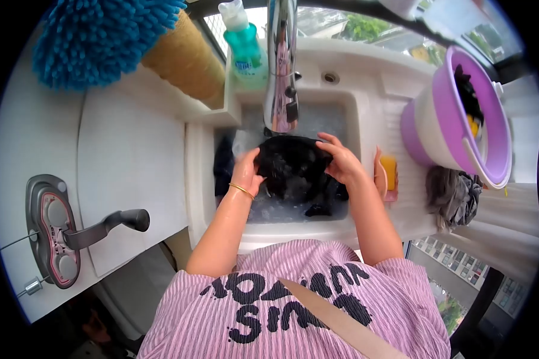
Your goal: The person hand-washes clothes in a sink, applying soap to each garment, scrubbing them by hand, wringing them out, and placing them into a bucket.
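A wet black cloth (pixel 293 164) is stretched between my two hands under the chrome faucet (pixel 281 72), over cloudy water in the white sink (pixel 209 197). My left hand (pixel 245 173), with a gold bangle at its wrist, grips the cloth's left edge. The cloth's upper right edge is in the fingers of my right hand (pixel 341 160). Its lower part hangs into the water. More dark fabric (pixel 223 164) lies at the sink's left side.
Behind the sink stands a teal soap bottle (pixel 247 57). On the right are a yellow soap bar (pixel 390 173), a purple and white bucket (pixel 428 122) and a grey cloth (pixel 452 194). A blue fluffy item (pixel 102 39) and a grey-handled device (pixel 54 230) are on the left.
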A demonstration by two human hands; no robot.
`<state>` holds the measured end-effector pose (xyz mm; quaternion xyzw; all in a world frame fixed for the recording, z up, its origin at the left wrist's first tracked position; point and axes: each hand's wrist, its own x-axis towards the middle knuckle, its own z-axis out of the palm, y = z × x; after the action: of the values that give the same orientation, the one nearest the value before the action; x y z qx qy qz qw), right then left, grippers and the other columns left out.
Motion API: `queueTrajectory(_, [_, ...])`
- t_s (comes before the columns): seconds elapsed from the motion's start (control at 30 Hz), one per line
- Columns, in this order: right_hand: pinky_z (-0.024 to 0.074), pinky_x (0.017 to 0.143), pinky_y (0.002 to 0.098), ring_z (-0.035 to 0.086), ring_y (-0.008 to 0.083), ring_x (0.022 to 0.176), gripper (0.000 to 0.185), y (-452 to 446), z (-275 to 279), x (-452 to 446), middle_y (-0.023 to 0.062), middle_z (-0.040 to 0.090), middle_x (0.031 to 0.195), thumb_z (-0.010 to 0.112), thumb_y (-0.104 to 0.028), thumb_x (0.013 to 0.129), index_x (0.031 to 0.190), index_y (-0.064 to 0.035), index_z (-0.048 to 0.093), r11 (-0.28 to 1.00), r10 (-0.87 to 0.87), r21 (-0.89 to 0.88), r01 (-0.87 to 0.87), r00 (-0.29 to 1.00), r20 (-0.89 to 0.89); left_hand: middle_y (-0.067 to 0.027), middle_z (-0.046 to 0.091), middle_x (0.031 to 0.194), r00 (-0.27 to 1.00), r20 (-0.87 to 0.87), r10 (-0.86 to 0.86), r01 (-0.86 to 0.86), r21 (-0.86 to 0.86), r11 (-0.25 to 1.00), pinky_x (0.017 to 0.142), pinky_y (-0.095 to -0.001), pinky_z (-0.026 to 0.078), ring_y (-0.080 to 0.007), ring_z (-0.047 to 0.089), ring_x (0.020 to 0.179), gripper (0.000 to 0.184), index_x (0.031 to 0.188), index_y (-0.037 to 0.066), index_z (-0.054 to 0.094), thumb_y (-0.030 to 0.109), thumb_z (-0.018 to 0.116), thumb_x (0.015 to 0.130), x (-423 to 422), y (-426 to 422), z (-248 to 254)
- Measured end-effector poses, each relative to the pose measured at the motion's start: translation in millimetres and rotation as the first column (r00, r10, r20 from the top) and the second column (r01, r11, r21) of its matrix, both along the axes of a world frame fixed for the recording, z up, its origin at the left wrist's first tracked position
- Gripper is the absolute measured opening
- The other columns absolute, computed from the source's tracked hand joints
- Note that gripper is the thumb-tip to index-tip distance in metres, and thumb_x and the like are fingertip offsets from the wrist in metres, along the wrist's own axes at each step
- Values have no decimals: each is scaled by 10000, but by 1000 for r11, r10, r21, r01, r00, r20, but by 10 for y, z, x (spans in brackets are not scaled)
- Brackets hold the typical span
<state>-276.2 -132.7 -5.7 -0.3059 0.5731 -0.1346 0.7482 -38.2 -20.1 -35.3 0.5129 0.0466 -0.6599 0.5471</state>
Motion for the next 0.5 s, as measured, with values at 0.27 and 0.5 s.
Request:
queueTrajectory(0.27, [539,927,320,657,167,1096,456,173,368,131,75,654,1173,739,-95,921,1332,-41,548,996,-84,24,82,902,424,-41,664,1078,863,406,-303,399,-177,900,804,-282,575,-131,664,898,271,1176,38,616,165,731,966,-593,77,486])
queueTrajectory(0.5, [497,716,241,637,98,803,385,128,588,44,15,660,969,790,-252,894,1180,-46,637,929,238,-304,-211,970,52,15,649,898,935,282,-216,290,-253,923,688,-245,533,-74,621,762,138,1000,87,656,205,725,980,-347,-99,876])
